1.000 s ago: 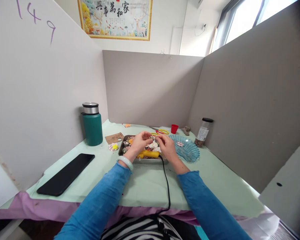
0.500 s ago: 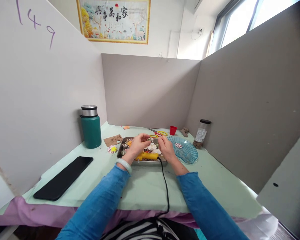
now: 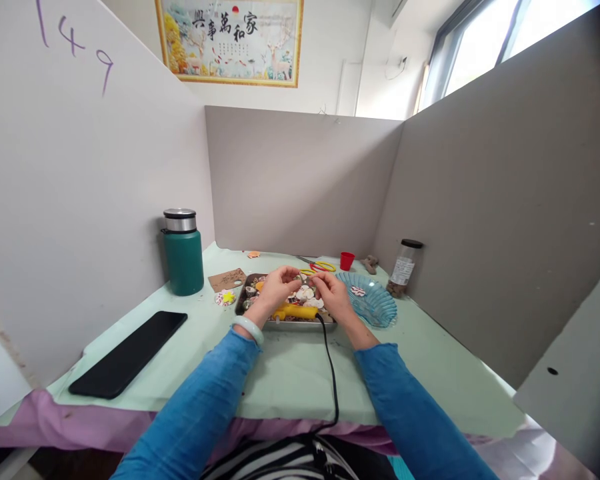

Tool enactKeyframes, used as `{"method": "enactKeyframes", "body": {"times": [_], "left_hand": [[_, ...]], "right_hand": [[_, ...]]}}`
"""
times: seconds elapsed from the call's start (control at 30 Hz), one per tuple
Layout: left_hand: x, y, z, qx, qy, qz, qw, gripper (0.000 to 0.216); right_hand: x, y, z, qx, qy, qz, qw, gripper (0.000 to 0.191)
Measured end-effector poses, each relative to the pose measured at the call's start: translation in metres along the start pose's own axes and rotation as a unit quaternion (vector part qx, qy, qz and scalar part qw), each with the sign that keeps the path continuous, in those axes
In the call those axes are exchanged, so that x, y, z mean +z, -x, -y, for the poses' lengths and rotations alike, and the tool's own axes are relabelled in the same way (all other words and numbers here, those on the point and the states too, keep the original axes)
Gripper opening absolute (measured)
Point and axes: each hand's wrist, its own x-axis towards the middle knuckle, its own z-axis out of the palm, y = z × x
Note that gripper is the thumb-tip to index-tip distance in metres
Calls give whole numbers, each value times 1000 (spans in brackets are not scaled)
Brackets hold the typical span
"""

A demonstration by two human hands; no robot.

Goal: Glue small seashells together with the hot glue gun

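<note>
My left hand (image 3: 279,288) hovers over a metal tray (image 3: 307,327), its thumb and fingertips pinched together. Facing it, my right hand (image 3: 331,293) is pinched too, with its fingertips close to the left ones. Whatever sits between the fingertips is too small to make out. Below the hands, the tray holds several pale shells (image 3: 305,293) and other small pieces. Across its front part lies a yellow hot glue gun (image 3: 296,311), its black cord (image 3: 332,373) running down over the table's front edge. Neither hand touches the glue gun.
On the left stand a green bottle (image 3: 183,257), a black phone (image 3: 130,353), brown card (image 3: 227,280) and a dotted disc with a yellow star (image 3: 225,298). Scissors (image 3: 323,266), a red cup (image 3: 347,261), blue shell-shaped plate (image 3: 380,310) and lidded jar (image 3: 405,268) lie behind and right. Grey partitions surround the table.
My right hand has moved slightly left, bringing its fingertips nearer to my left hand. The left hand stays in nearly the same place. The view has shifted a little.
</note>
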Motion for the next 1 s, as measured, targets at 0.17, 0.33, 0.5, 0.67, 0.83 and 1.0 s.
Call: {"method": "enactKeyframes", "body": {"times": [0.17, 0.33, 0.5, 0.67, 0.83, 1.0], "left_hand": [[0, 1, -2, -3, 5, 4, 1000, 29], [-1, 1, -1, 8, 0, 6, 1000, 29], [-1, 2, -1, 12, 6, 16, 1000, 28], [0, 5, -5, 12, 3, 41, 999, 29], [2, 9, -14, -5, 37, 52, 998, 30], [4, 11, -17, -20, 56, 59, 996, 31]], "right_hand": [[-2, 1, 0, 17, 53, -45, 997, 28], [-3, 0, 0, -25, 76, -40, 996, 23], [-1, 0, -1, 3, 68, -25, 997, 29], [0, 2, 4, -4, 68, 6, 998, 30], [1, 3, 6, -17, 53, 26, 998, 27], [1, 4, 4, -37, 93, 18, 995, 25]]}}
